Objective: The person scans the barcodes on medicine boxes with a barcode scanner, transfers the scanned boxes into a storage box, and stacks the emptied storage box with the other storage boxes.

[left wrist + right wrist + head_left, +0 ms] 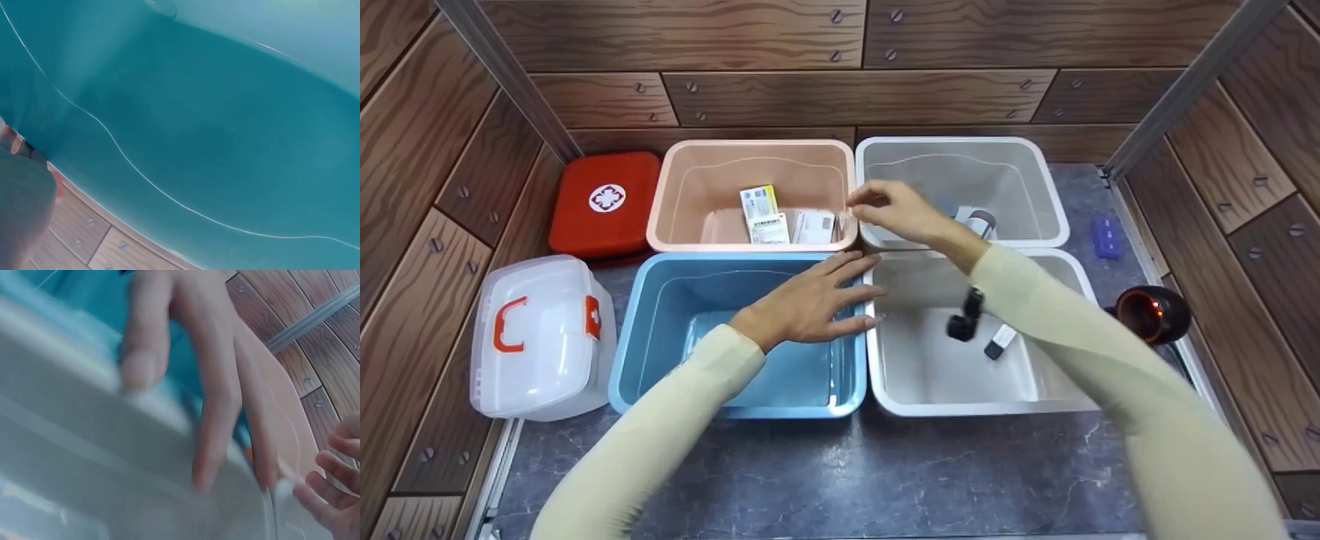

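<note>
My left hand [817,304] reaches over the blue bin [735,411], its fingers spread across the right rim where it meets the light grey bin [930,375]. In the left wrist view the back of the left hand [22,208] shows beside the blue wall. My right hand [900,214] hovers over the touching rims of the peach bin [690,195] and the rear grey bin [960,176]. Its fingers are loosely bent and apart in the right wrist view, with nothing seen between them. Several medicine boxes [761,202] lie in the peach bin.
Left stand a red first-aid case [604,202] and a clear box with a red handle [540,345]. A dark-capped white item [1000,341] lies in the front grey bin, a grey-and-white item [976,219] in the rear one. Right are a purple case [1106,237] and a black cup-shaped device [1155,315].
</note>
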`<state>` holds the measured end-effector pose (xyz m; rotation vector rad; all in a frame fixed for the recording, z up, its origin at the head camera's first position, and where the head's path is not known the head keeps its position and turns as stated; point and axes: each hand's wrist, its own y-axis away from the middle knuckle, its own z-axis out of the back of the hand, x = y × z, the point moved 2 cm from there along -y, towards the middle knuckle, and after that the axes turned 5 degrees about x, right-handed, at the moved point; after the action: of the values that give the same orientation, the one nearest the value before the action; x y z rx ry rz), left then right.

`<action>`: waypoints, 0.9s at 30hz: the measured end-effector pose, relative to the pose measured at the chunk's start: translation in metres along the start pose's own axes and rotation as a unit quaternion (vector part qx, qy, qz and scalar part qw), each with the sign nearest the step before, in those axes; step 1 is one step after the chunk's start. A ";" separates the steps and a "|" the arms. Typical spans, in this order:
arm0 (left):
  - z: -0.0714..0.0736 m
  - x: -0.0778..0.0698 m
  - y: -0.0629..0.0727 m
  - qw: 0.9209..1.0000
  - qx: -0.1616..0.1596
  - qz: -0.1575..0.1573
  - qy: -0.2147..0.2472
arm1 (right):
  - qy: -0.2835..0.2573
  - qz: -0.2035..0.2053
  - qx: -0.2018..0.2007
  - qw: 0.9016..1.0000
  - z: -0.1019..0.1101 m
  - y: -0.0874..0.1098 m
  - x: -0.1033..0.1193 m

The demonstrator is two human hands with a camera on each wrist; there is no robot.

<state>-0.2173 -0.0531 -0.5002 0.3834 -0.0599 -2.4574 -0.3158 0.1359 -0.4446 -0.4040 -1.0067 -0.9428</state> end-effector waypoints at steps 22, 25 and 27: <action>0.000 0.000 -0.001 1.000 0.002 0.003 0.004 | 0.197 -0.023 0.128 0.972 0.065 0.147 -0.091; 0.000 0.000 -0.001 1.000 0.005 0.003 0.002 | 0.236 -0.022 0.152 0.959 0.064 0.156 -0.103; 0.000 0.000 -0.001 1.000 0.007 0.003 0.000 | 0.260 -0.023 0.163 0.952 0.064 0.161 -0.110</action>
<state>-0.2179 -0.0520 -0.5002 0.3897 -0.0783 -2.4529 -0.2395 0.3215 -0.4868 0.1457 -0.6673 -0.8438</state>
